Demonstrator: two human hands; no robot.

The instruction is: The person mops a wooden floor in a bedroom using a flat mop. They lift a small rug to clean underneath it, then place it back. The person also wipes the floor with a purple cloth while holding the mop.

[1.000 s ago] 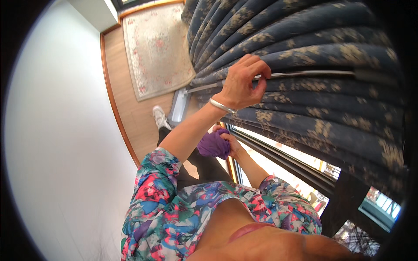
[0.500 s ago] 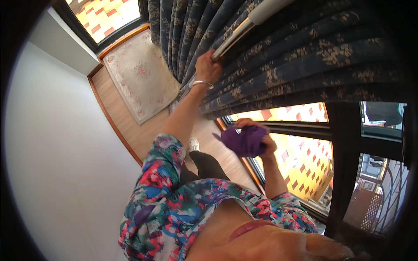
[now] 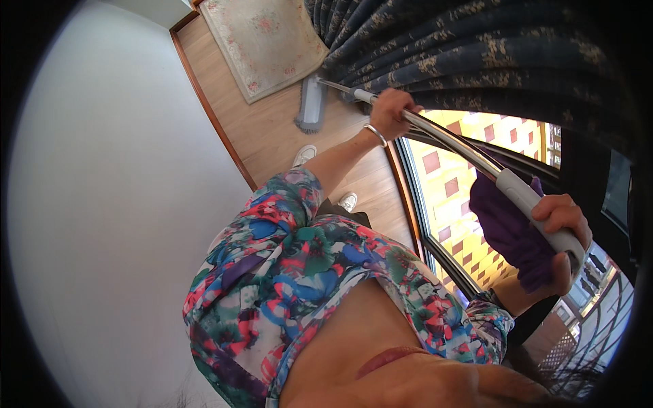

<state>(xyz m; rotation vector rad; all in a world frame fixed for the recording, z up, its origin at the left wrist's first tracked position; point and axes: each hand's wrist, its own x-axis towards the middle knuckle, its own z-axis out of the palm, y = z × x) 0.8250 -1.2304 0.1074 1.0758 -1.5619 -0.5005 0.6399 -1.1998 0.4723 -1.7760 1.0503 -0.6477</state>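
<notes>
A flat mop slants across the view, its grey fringed head (image 3: 311,107) on the wooden floor. My left hand (image 3: 393,114), with a silver bangle at the wrist, is closed around the metal pole (image 3: 454,141) partway up. My right hand (image 3: 563,216) is closed around the white grip (image 3: 530,204) at the top of the pole. Bunched purple cloth (image 3: 500,228) hangs under that grip, against my right hand. The fingers on its far side are partly hidden by the grip.
A dark blue curtain (image 3: 462,61) with beige flowers hangs ahead and to the right. Below it is a dark-framed glass door (image 3: 452,183) with patterned tiles beyond. A pale floral rug (image 3: 265,47) lies ahead on the floor. A white wall (image 3: 115,197) runs along the left.
The mop handle has come down and back from the curtain, and the mop head now shows beside the rug. My right hand has moved right and taken hold of the grip, still with the purple cloth.
</notes>
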